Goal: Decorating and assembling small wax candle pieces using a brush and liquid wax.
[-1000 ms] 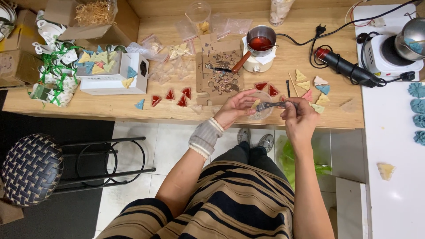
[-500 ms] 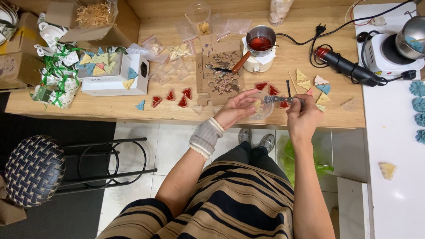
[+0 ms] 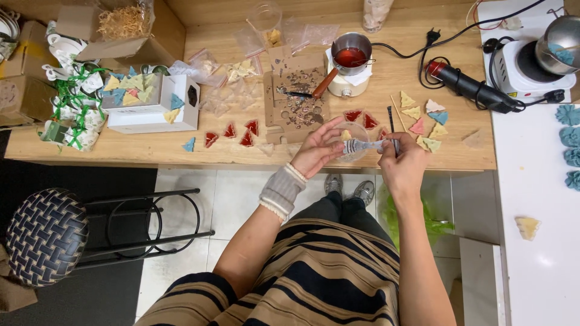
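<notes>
Both hands meet at the front edge of a wooden table (image 3: 181, 154). My left hand (image 3: 314, 150), with a grey knitted cuff on its wrist, cups a small clear plastic bag (image 3: 353, 148) with a yellow triangular piece (image 3: 346, 134) inside. My right hand (image 3: 402, 163) pinches the bag's twisted neck, which stretches sideways between the two hands. Red triangular pieces (image 3: 360, 118) lie just behind the bag, and pastel triangles (image 3: 423, 118) lie right of it. Two thin sticks (image 3: 394, 115) rest by my right hand.
A small pot of red liquid (image 3: 351, 57) stands on a warmer behind a spattered cardboard sheet (image 3: 296, 99). A heat gun (image 3: 471, 87) lies at right, a hot plate (image 3: 531, 66) beyond it. A white box (image 3: 151, 115) of triangles sits left. A woven stool (image 3: 45, 235) stands below.
Both hands stay on the bag at the table edge. My right hand has shifted slightly on the bag's neck, which looks more tightly twisted.
</notes>
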